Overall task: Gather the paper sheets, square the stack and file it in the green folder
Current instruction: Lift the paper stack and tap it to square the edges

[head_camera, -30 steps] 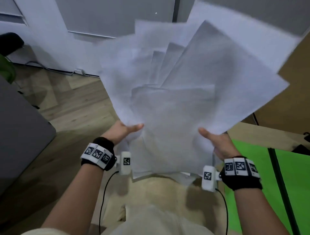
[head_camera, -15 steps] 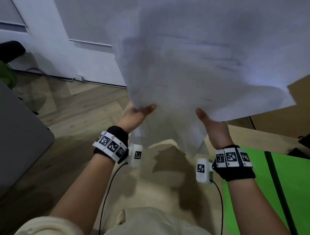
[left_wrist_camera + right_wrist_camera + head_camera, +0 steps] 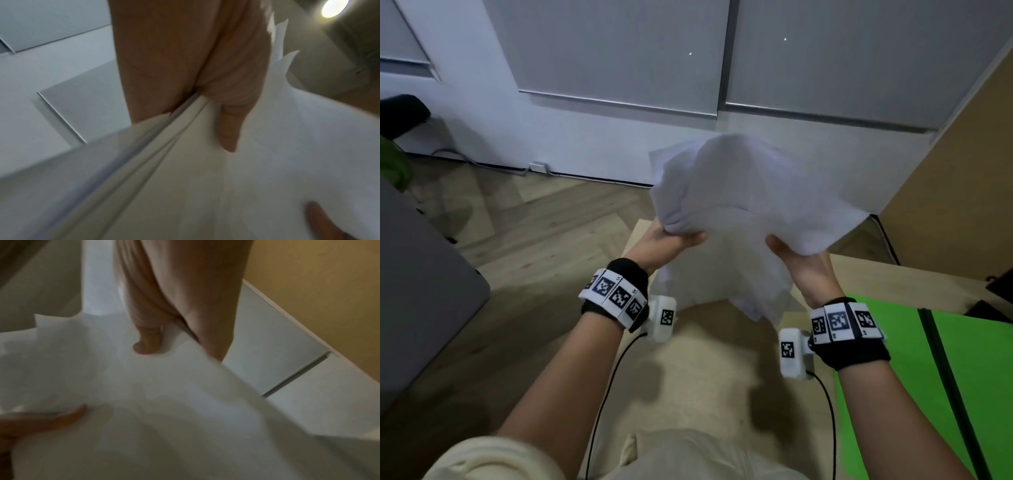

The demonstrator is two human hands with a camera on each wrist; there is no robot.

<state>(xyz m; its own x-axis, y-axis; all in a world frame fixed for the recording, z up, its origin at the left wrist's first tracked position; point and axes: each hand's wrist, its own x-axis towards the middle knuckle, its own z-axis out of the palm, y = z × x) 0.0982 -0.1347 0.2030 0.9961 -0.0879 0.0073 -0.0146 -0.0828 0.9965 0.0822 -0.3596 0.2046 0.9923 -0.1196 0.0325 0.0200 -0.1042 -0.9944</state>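
A loose bundle of white paper sheets (image 3: 743, 198) hangs in the air over the wooden table (image 3: 722, 370), its top flopped away from me and its edges uneven. My left hand (image 3: 671, 240) grips the bundle's left side, thumb on the near face. My right hand (image 3: 798, 260) grips the right side the same way. In the left wrist view the sheets (image 3: 205, 178) fan out under my thumb (image 3: 228, 129). The right wrist view shows the paper (image 3: 164, 402) with my thumb (image 3: 148, 344) pressed on it. The green folder (image 3: 914, 394) lies open on the table at the right.
A grey cabinet or couch side (image 3: 421, 291) stands at the left over the wood floor (image 3: 534, 222). A wooden panel (image 3: 962, 154) rises at the right. Dark objects (image 3: 996, 284) sit at the table's far right edge. White wall panels (image 3: 619, 68) fill the background.
The sheets were held high and fanned toward my head; they have now come down and bent away, drawn into a narrower bundle between both hands.
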